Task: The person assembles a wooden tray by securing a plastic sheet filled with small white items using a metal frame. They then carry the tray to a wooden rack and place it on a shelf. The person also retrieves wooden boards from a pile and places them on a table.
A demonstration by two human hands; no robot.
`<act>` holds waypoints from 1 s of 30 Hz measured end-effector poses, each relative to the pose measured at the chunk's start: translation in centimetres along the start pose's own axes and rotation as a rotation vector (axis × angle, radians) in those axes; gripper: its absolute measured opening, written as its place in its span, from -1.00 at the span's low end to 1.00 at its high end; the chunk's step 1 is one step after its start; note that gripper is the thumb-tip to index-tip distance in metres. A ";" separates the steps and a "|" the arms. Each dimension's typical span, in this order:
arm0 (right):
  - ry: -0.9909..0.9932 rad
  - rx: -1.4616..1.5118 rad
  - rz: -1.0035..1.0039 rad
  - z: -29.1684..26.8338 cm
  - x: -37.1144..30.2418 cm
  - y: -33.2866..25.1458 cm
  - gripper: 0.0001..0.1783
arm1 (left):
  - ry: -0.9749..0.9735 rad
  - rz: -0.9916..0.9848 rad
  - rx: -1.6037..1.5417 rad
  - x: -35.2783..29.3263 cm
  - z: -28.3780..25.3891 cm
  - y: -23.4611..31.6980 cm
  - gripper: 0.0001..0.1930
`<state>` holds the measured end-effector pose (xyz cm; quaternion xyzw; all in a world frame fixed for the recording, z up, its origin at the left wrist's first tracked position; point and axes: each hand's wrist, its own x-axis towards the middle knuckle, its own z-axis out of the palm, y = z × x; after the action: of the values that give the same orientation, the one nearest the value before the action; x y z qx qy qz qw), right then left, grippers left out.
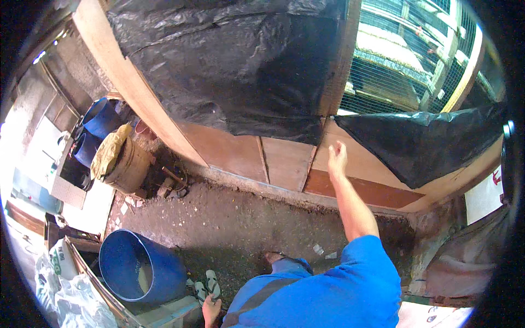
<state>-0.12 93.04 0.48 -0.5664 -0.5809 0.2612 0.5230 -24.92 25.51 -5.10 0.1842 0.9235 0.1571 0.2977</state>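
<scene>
My right arm reaches forward, and my right hand [338, 159] is raised in front of the wooden panel wall [284, 161]. Its thumb and fingers are apart, with nothing visible in them. Just above it, a black plastic sheet [240, 71] covers the upper part of the wall. To its right, a second black sheet [415, 145] hangs folded down below a wire mesh opening [383, 82]. Low by my side hangs my left hand [211, 310], near a pair of flip-flops [212, 284]. Its fingers are too small and unclear to read.
A large blue barrel [169, 273] stands at the lower left, beside clear plastic bags [82, 298]. Farther back are a bucket [128, 167] with a yellowish sack over it and blue drums [101, 117]. The dirt floor [219, 213] carries small scraps. Dark cloth [459, 268] hangs at the right.
</scene>
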 end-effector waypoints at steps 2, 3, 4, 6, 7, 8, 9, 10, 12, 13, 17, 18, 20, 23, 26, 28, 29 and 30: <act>0.015 -0.040 -0.081 0.0 4.1 -0.4 -0.51 | 0.020 0.068 0.010 0.6 0.6 -0.1 -0.46; 0.012 -0.061 -0.112 0.4 5.7 -0.4 -0.52 | 0.033 0.099 0.011 0.9 1.1 -0.4 -0.43; -0.014 -0.106 -0.104 1.0 6.5 -1.5 -0.51 | -0.048 0.003 -0.022 1.1 1.3 -0.6 -0.42; -0.060 -0.202 -0.094 1.3 7.7 -3.5 -0.51 | -0.091 -0.036 -0.049 0.7 1.5 -0.8 -0.43; -0.068 -0.177 -0.078 1.6 8.5 -3.3 -0.52 | -0.116 -0.051 -0.065 0.5 1.5 -0.3 -0.43; -0.074 -0.153 -0.060 1.8 9.1 -3.2 -0.52 | -0.085 -0.007 -0.039 0.8 1.9 -0.7 -0.44; -0.086 -0.125 -0.044 2.0 9.4 -3.2 -0.53 | -0.050 0.033 -0.016 0.8 2.5 -1.3 -0.46; -0.065 -0.151 -0.054 1.9 9.3 -3.4 -0.54 | -0.015 0.071 0.008 0.9 3.2 -2.0 -0.48; -0.080 -0.199 -0.087 1.9 9.3 -4.1 -0.54 | -0.013 0.134 0.038 1.7 4.8 -5.4 -0.49; -0.089 -0.219 -0.103 2.1 9.3 -4.4 -0.54 | -0.032 0.206 0.081 1.9 5.7 -8.0 -0.50; -0.156 -0.281 -0.025 2.9 9.1 -5.1 -0.53 | -0.115 0.437 0.282 2.0 7.6 -13.3 -0.54; -0.137 -0.295 -0.061 2.8 9.3 -4.9 -0.52 | -0.205 0.168 0.161 1.8 8.0 -12.9 -0.55; -0.095 -0.330 -0.129 2.4 9.3 -3.5 -0.49 | -0.248 -0.138 0.021 1.3 8.9 -11.5 -0.56; -0.107 -0.320 -0.145 0.9 7.8 -3.6 -0.52 | -0.229 -0.100 -0.020 0.4 9.3 -10.7 -0.56; -0.098 -0.329 -0.149 -0.4 5.9 -3.9 -0.55 | -0.244 -0.082 -0.027 -0.1 9.6 -10.9 -0.55; -0.105 -0.346 -0.110 -0.9 3.6 -4.9 -0.58 | -0.255 -0.083 -0.030 -0.2 9.8 -11.7 -0.55; -0.128 -0.305 -0.073 -1.2 2.0 -6.1 -0.59 | -0.250 -0.085 -0.030 -0.1 10.0 -12.3 -0.55; -0.124 -0.298 -0.097 -2.2 0.4 -6.6 -0.59 | -0.261 -0.073 -0.033 -0.1 10.1 -12.2 -0.54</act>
<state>-0.59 91.34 7.22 -0.5919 -0.6708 0.1812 0.4085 -21.72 16.49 -17.80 0.1643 0.8804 0.1358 0.4236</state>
